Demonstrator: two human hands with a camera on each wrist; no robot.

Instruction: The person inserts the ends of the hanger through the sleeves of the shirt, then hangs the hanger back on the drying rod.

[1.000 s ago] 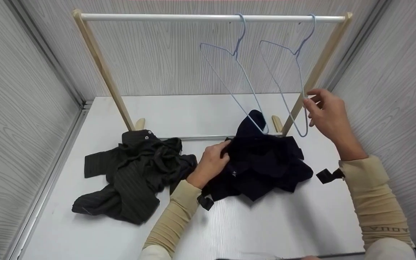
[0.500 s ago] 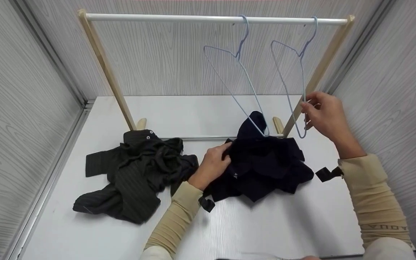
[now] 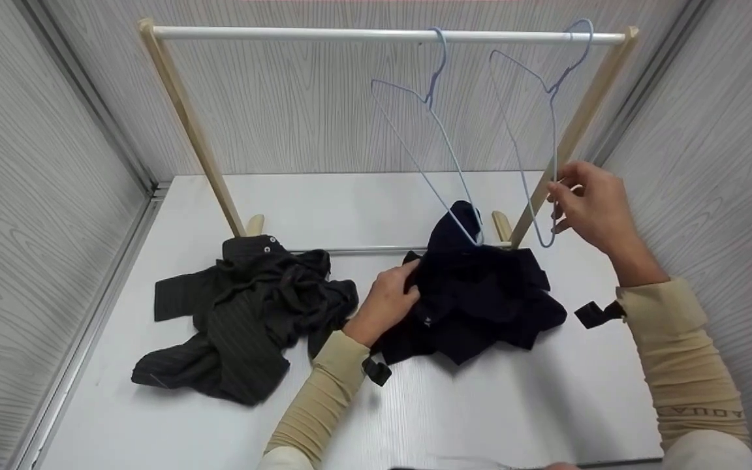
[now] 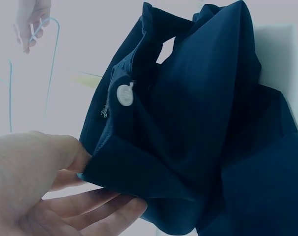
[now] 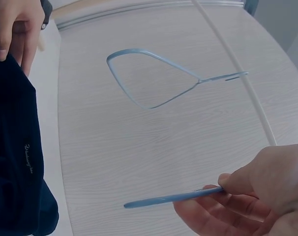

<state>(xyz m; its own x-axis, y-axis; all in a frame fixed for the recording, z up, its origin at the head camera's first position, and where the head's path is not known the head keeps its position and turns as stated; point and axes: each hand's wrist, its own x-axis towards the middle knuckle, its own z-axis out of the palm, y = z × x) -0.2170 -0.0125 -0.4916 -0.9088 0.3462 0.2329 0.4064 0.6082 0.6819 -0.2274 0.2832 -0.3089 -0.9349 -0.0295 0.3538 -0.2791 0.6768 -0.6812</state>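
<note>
while the left hand [image 3: 386, 301] pinches the navy garment [image 3: 480, 300], the right hand [image 3: 595, 205] pinches a blue hanger [image 3: 555, 130] by its side.

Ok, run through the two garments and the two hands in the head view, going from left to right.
Dark striped garment → left hand → navy garment → right hand.

So I'm seeing the right hand [image 3: 595, 207] raising that blue hanger [image 3: 555, 130], its hook [image 3: 590, 39] now rising above the rail [image 3: 297, 32] and shifting rightward.
</note>
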